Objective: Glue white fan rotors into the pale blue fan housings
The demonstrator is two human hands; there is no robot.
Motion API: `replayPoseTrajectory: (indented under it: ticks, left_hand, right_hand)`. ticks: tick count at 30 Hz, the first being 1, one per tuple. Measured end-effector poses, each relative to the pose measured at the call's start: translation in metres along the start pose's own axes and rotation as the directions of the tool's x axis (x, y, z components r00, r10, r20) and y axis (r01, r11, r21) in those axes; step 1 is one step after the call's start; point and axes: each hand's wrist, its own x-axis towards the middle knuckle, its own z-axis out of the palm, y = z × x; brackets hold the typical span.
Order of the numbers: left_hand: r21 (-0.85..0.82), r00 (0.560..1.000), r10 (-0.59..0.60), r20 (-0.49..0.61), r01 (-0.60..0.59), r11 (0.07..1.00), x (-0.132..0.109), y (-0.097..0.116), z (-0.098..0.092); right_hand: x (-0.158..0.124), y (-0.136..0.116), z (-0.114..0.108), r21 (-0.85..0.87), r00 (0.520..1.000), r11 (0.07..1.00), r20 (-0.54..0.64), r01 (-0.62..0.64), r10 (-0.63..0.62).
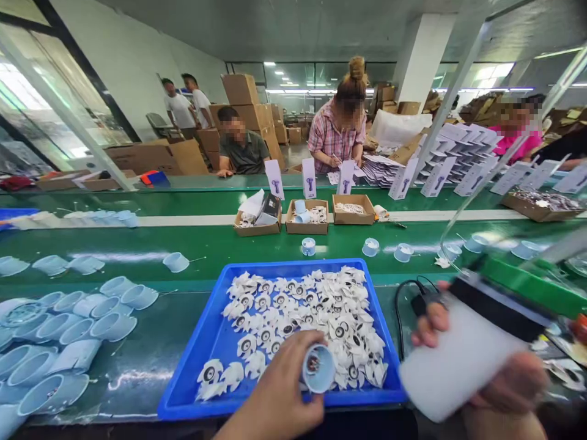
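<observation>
In the head view my left hand [287,382] is closed around a small light-blue cylindrical housing [324,370], its open end facing me with coppery parts inside. Below it lies a blue tray [195,348] holding many white fan impellers [339,330] with dark round hubs. To the tray's right, the fingers of my right hand [435,321] are curled. A blurred, smooth white piece [463,354] with a black band covers the middle of this hand, and what it grips is hidden.
Light-blue housings [76,327] lie heaped on the left, and more stand along the green conveyor [257,249]. Small cardboard boxes [306,227] and upright printed cartons [309,178] are farther back. A black cable [398,318] loops right of the tray. Several people sit or stand beyond.
</observation>
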Motion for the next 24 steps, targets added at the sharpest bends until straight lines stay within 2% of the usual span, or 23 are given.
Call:
replayPoseTrajectory:
  ticks: [1,3,5,7,10,14,18,20,22,24]
  left_hand:
    - [-0.035,1.0,0.014,0.023,-0.014,0.999,0.003,0.01,0.013]
    - [-0.114,0.995,0.03,0.092,-0.02,0.993,0.012,0.025,0.029]
    - [-0.2,0.989,0.031,0.141,-0.003,0.98,0.02,0.034,0.033]
    - [-0.256,0.99,0.027,0.142,0.01,0.967,0.024,0.041,0.031]
    - [-0.283,0.99,0.035,0.135,0.004,0.959,0.022,0.047,0.028]
    - [-0.288,0.987,0.044,0.151,0.001,0.958,0.018,0.049,0.03]
    - [-0.246,0.985,0.025,0.168,0.017,0.969,0.02,0.052,0.031]
    - [-0.211,0.978,0.006,0.21,0.039,0.977,0.022,0.057,0.029]
    - [-0.177,0.952,-0.009,0.306,0.066,0.982,0.023,0.058,0.025]
    - [-0.12,0.925,-0.035,0.379,0.086,0.989,0.02,0.05,0.018]
  right_hand:
    - [0.008,0.001,0.014,0.176,0.998,0.982,-0.009,-0.065,0.067]
    - [0.023,0.001,0.042,0.353,0.992,0.928,0.0,-0.119,0.128]
    - [0.033,-0.001,0.063,0.446,0.988,0.883,0.031,-0.147,0.149]
    - [0.035,-0.004,0.074,0.497,0.987,0.853,0.063,-0.159,0.147]
    - [0.027,-0.004,0.075,0.481,0.985,0.86,0.109,-0.168,0.132]
    - [0.016,-0.004,0.069,0.432,0.991,0.892,0.074,-0.136,0.116]
    - [0.017,-0.005,0.07,0.422,0.986,0.892,0.096,-0.165,0.137]
    - [0.021,-0.006,0.07,0.445,0.982,0.876,0.101,-0.186,0.157]
    - [0.022,-0.007,0.067,0.476,0.981,0.858,0.075,-0.194,0.18]
    - [0.019,-0.006,0.054,0.484,0.98,0.856,0.01,-0.178,0.198]
